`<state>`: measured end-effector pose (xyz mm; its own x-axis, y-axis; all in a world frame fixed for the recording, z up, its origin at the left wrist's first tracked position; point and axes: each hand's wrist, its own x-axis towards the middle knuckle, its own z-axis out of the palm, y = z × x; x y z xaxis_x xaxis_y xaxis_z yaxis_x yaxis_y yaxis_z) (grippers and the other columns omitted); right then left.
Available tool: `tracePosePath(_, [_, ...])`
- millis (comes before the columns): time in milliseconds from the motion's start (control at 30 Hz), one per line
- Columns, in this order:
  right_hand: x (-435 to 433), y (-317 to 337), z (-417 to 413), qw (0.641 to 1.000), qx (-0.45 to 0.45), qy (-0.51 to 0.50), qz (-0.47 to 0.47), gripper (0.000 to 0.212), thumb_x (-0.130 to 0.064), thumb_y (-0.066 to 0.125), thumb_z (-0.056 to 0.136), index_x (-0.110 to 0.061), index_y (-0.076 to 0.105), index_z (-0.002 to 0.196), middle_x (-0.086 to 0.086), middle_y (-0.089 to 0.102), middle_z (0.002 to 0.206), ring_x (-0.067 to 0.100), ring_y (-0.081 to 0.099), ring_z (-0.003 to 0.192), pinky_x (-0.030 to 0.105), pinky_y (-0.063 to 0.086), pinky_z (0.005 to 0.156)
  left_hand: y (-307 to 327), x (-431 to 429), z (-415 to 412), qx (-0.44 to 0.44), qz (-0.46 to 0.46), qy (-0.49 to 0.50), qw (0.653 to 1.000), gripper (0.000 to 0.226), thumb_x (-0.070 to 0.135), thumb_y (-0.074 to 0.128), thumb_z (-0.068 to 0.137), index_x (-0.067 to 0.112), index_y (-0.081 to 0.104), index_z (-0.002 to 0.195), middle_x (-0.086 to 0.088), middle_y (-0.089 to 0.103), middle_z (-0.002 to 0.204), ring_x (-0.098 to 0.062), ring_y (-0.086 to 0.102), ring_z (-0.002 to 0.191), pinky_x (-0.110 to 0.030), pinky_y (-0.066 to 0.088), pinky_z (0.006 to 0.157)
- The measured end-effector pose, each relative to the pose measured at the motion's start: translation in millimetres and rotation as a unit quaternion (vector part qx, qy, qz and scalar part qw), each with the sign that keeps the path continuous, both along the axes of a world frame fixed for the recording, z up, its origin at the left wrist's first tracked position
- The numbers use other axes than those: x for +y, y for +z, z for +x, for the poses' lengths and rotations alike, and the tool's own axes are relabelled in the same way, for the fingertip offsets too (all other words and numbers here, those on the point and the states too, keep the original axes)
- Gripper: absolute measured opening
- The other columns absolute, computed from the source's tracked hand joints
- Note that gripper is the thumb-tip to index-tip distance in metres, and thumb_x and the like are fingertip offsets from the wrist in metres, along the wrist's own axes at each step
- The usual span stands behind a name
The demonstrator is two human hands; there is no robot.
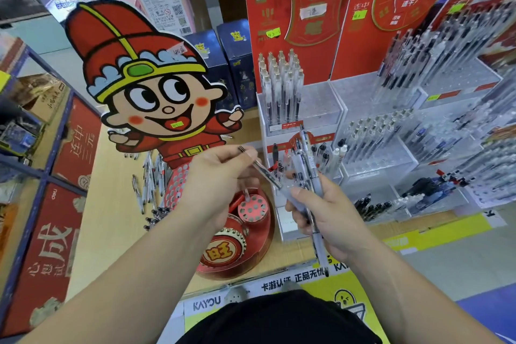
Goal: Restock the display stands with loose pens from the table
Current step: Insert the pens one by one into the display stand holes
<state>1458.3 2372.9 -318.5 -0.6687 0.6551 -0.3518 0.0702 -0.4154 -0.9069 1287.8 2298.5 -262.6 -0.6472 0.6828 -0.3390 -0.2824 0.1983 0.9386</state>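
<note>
Head cam: left hand pinches one pen, slanted with its low end toward the right hand, which grips a bunch of pens. Stand sits just beyond, probably the right hand's nearer. Loose pens lie on the counter off left.

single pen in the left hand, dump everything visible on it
The slim clear-barrelled pen with a dark core looks like plastic and is somewhat blurred. It is held in the air, tilted, its dark end up-left. Its other end points down-right toward the bunch of pale grey pens gripped by the right hand; contact there is unclear. The left hand pinches it near the upper end, above the red round cardboard stand.
</note>
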Motion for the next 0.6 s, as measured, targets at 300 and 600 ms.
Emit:
tracePosePath(300, [8.1, -5.4, 2.9, 0.999, 0.008, -0.041, -0.029, 0.015, -0.009, 0.057, 0.102, -0.002, 0.052, 0.114, 0.008, 0.058, 0.073, 0.015, 0.044, 0.051, 0.025, 0.034, 0.043, -16.4, -30.2, -44.8, 0.232, -0.071, 0.031, 0.97, 0.006, 0.016, 0.076, 0.09, 0.021, 0.078, 0.092, 0.004, 0.077, 0.08, -0.015, 0.071, 0.073, -0.032, 0.061, 0.072])
tracePosePath(600, [3.4, -6.7, 6.6, 0.999, 0.0, -0.039, -0.014, 0.031, -0.008, 0.058, 0.101, 0.005, 0.049, 0.127, 0.006, 0.058, 0.071, 0.016, 0.044, 0.052, 0.026, 0.033, 0.044, -75.8, -34.5, -42.5, 0.33, -0.148, -0.027, 0.932, 0.015, 0.022, 0.08, 0.087, 0.022, 0.081, 0.102, 0.018, 0.074, 0.091, 0.01, 0.067, 0.085, -0.022, 0.057, 0.085])
